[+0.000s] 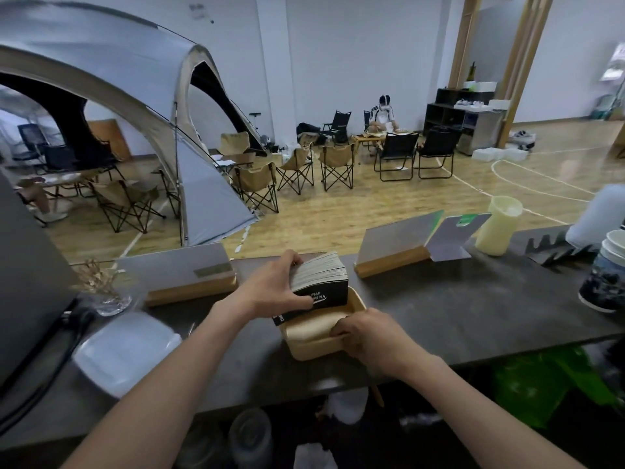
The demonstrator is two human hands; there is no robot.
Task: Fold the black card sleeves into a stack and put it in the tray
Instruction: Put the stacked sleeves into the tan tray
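Note:
A thick stack of black card sleeves (323, 282) with white lettering on its front is tilted over the far left part of a tan tray (314, 346). My left hand (274, 289) grips the stack from its left side, thumb across the front and fingers over the top edge. My right hand (368, 336) holds the tray's near right rim, fingers curled over the edge. The tray sits on the dark counter (456, 309) in front of me.
A white lidded container (125, 350) lies to the left. Two wooden-based sign holders (189, 275) (395, 248) stand behind the tray. A pale yellow cup (499, 225), paper cups (605, 275) and a black cup carrier (558, 248) sit at the right. A glass vase (108, 292) stands at the left.

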